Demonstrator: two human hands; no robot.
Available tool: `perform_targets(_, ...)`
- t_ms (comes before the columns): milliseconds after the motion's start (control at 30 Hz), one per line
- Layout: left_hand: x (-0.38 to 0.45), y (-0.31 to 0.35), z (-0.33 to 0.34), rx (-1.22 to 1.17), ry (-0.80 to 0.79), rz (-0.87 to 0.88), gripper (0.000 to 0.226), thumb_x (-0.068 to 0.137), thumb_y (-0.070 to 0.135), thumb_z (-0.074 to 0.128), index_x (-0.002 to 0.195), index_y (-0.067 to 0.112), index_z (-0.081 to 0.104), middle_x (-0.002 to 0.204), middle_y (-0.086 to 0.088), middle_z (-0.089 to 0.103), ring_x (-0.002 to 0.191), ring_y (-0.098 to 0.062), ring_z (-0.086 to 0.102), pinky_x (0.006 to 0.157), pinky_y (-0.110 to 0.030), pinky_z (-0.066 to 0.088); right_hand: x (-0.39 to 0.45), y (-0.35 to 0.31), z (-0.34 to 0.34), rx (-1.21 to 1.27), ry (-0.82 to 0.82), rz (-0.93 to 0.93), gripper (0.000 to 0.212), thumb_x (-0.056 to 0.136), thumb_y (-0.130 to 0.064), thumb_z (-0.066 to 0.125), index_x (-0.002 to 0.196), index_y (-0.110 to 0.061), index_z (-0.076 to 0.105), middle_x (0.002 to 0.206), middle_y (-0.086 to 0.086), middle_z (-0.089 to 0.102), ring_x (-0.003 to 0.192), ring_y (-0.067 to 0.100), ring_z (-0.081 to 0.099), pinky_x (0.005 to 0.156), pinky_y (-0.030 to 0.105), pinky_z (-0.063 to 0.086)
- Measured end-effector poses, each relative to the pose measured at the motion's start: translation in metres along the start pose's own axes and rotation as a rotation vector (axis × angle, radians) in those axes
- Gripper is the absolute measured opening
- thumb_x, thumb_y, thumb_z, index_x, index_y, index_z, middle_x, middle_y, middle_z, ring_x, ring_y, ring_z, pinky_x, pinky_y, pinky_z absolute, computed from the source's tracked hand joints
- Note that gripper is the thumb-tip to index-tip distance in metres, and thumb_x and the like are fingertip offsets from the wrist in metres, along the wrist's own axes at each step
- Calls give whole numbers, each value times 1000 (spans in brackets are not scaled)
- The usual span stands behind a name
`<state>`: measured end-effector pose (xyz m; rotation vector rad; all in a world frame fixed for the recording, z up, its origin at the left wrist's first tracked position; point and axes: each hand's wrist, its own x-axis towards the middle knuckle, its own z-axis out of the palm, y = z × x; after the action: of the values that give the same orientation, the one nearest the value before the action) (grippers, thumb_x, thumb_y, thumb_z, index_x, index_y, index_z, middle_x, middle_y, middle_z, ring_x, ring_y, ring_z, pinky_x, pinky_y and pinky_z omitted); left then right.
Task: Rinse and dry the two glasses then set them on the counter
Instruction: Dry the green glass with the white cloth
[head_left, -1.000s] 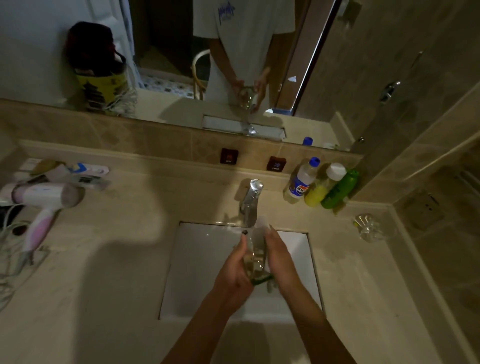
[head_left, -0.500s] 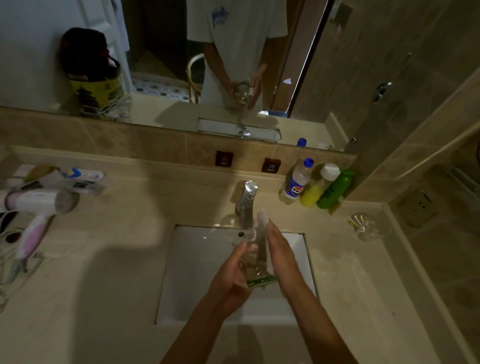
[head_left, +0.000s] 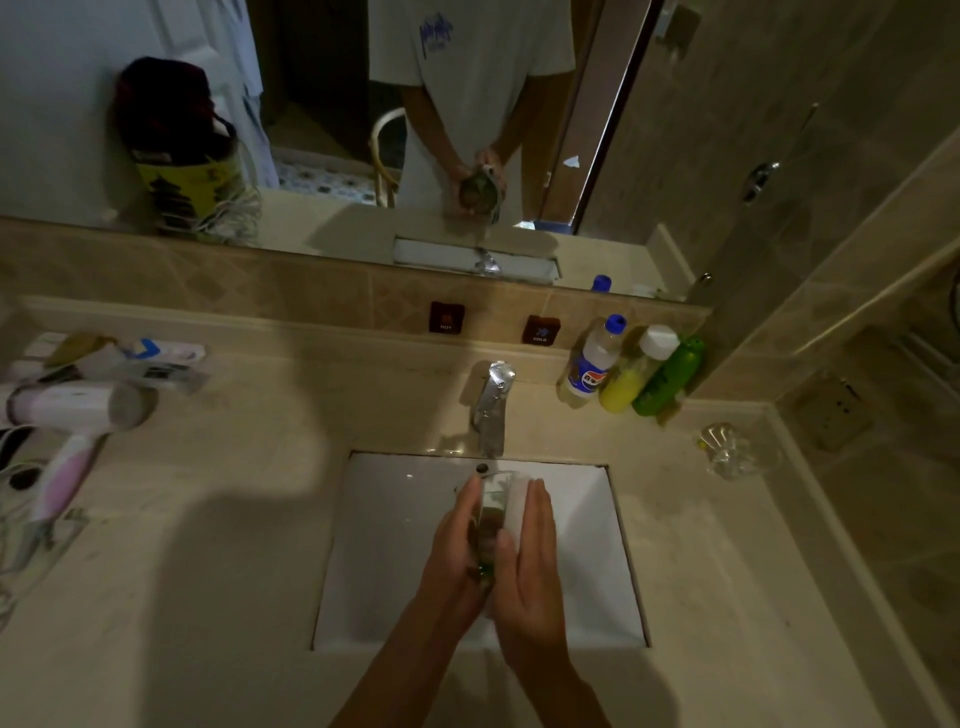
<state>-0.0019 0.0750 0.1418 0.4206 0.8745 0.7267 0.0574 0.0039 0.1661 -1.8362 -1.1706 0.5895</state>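
A clear drinking glass (head_left: 493, 506) is held over the white sink (head_left: 395, 540), below the chrome faucet (head_left: 492, 405). My left hand (head_left: 451, 556) grips it from the left. My right hand (head_left: 530, 561) presses against it from the right, fingers straight, with a white cloth or paper (head_left: 517, 506) between palm and glass. A green bit shows at the glass's lower end. A second clear glass (head_left: 727, 449) lies on the counter at the right, apart from both hands.
Three bottles (head_left: 631, 366) stand right of the faucet against the backsplash. A hair dryer (head_left: 72, 415) with its cord and several toiletries (head_left: 119, 358) lie on the left counter. Hot and cold labels (head_left: 447, 318) sit on the backsplash under the mirror (head_left: 332, 124).
My right hand slid down along the glass and closed in flatter against it. The glass turned more upright between my palms. The view shifted slightly.
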Motion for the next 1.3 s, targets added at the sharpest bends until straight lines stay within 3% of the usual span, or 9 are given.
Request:
perform_targets(100,0,4,-3,41,-107,-8,51,94,55,53,108,12,78,110,-21,74,103,-31,72,94,-46,53,33,-10,-17,271,-113,323,74,78,-86,28,144,-52,29,146,-11,48,130,13,49,107,52,43)
perform_targets(267,-8,10,8,7,-171,-71,45,105,42,40,107,8,69,89,-10,78,83,-21,75,81,-41,57,70,-10,-39,316,-212,426,63,88,-76,33,143,-45,39,147,-11,46,136,17,44,113,50,35)
perform_targets(433,-8,-1,7,-21,-69,13,63,84,43,74,126,-2,65,123,-31,63,103,-37,70,80,-40,61,40,-8,-16,64,-215,257,50,102,-48,30,151,-39,23,142,-21,36,132,3,39,107,27,36)
perform_targets(633,-1,-1,2,-79,-34,-91,52,86,39,70,123,2,71,123,-23,71,115,-35,70,97,-45,54,4,14,0,-38,-112,41,53,104,-38,26,155,-31,12,162,-16,15,148,0,14,122,32,22)
perform_targets(733,-8,3,3,-35,-117,-94,46,93,37,60,118,0,71,114,-23,74,106,-33,72,89,-41,58,32,-11,-17,208,-135,352,33,101,-51,28,132,-56,34,130,-15,54,122,14,53,107,49,44)
perform_targets(833,-11,0,-2,-24,-201,-114,44,100,38,46,108,2,71,98,-19,75,89,-27,74,78,-39,58,60,-18,-37,342,-179,513,31,95,-64,34,114,-50,54,100,-21,59,98,16,59,95,52,49)
perform_targets(1000,-16,1,7,-10,-218,-136,55,104,44,38,118,5,73,111,-22,74,94,-32,75,80,-44,57,57,-10,-34,332,-142,596,42,92,-68,34,116,-41,54,109,-9,60,110,33,61,95,54,51)
perform_targets(1133,-4,-13,1,4,-81,-54,67,86,58,71,127,6,66,123,-23,67,110,-33,70,90,-48,59,17,-12,-17,141,-140,311,35,98,-56,28,133,-55,35,135,-11,53,114,3,57,96,36,53)
perform_targets(1300,-2,-23,2,28,-45,-55,63,86,60,70,126,12,69,127,-14,71,116,-25,69,105,-46,51,-13,19,-10,67,-63,169,48,106,-28,35,142,2,43,148,22,43,139,31,42,103,44,49)
